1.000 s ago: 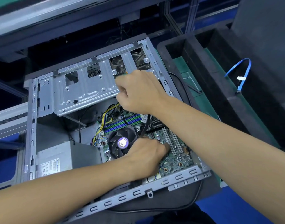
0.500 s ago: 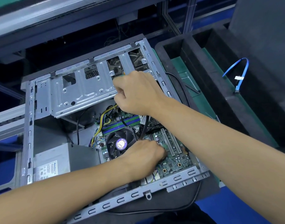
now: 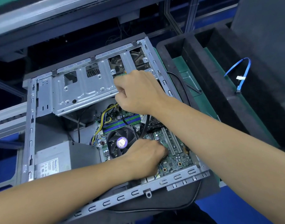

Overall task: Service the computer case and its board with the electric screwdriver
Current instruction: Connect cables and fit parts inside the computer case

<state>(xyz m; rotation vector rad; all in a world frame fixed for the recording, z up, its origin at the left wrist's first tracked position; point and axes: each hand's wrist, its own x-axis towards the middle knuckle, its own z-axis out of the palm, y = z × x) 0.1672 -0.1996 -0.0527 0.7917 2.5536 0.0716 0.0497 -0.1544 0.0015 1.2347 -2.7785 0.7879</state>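
The open computer case [image 3: 30, 126] lies flat, with its green board [image 3: 175, 160] and black CPU fan [image 3: 120, 143] exposed. My right hand [image 3: 138, 92] is a closed fist above the board's memory slots. It grips the electric screwdriver, whose body is hidden inside the fist. Only a dark shaft [image 3: 145, 126] shows, running down to the board. My left hand [image 3: 146, 156] rests on the board just right of the fan, where the shaft ends. Its fingers bend downward, and what they touch is hidden.
A grey drive cage [image 3: 83, 89] spans the case's far side, and a power supply [image 3: 57, 160] sits at its near left. A black foam tray [image 3: 203, 65] with a blue cable [image 3: 246, 68] stands to the right. A black cord [image 3: 187, 206] loops under the case's near edge.
Both hands keep their places on the board and above it. Only the view has shifted slightly.
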